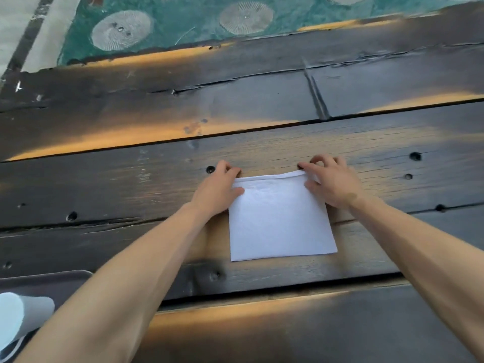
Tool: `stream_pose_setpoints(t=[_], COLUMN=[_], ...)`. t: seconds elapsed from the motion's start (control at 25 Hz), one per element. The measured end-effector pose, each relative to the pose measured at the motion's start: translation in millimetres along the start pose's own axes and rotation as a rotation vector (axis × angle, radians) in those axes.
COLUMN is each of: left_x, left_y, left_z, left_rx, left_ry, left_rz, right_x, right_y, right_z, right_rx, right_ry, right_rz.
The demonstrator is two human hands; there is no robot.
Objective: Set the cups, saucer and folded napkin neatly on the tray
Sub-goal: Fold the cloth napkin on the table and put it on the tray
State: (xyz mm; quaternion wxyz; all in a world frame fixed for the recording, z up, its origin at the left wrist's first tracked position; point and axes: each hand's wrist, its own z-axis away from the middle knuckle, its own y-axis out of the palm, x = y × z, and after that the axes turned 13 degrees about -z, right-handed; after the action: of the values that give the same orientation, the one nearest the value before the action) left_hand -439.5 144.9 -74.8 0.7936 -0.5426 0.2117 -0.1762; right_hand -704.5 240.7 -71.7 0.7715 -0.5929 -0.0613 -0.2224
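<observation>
Pinching the far corners of the white square folded paper napkin (280,218), the left hand (217,191) and right hand (332,183) sit equally near; the dark grey tray (47,281) lies near-left of it.

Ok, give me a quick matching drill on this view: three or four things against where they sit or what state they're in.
Things:
1. napkin
2. left hand
3. cup
4. tray

Places or states:
A. bottom left, lying on its side
B. dark, at the left edge under the forearm
C. white, folded, on the planks
D. pinching the napkin's far left corner

Pairs: 1-C, 2-D, 3-A, 4-B
</observation>
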Motion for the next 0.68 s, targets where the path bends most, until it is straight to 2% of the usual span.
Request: stream_pose_setpoints(t=[0.12,0.32,0.4,0.56,0.68], left_x=[2.8,-3.7,-4.4,-2.9,-3.4], left_y=[-17.7,-30.0,-30.6,-28.3,-22.8], left_z=[-18.9,-36.7,-37.1,-24.6,-6.3], left_rx=[0.082,0.255,0.288,0.224,0.093], left_ry=[0.034,0.056,0.080,0.081,0.067], left_rz=[-0.070,-0.096,-0.148,-0.115,-0.074], right_x=[7.7,24.5,26.3,24.7,23.2], right_y=[-13.8,-23.1,-23.3,-19.9,-20.8], right_z=[-20.4,-42.4,-43.4,-31.6,-13.9], right_rx=[0.062,0.222,0.247,0.232,0.098], right_ry=[-0.057,-0.006,-0.001,-0.016,-0.076], right_rz=[0.045,0.200,0.181,0.095,0.080])
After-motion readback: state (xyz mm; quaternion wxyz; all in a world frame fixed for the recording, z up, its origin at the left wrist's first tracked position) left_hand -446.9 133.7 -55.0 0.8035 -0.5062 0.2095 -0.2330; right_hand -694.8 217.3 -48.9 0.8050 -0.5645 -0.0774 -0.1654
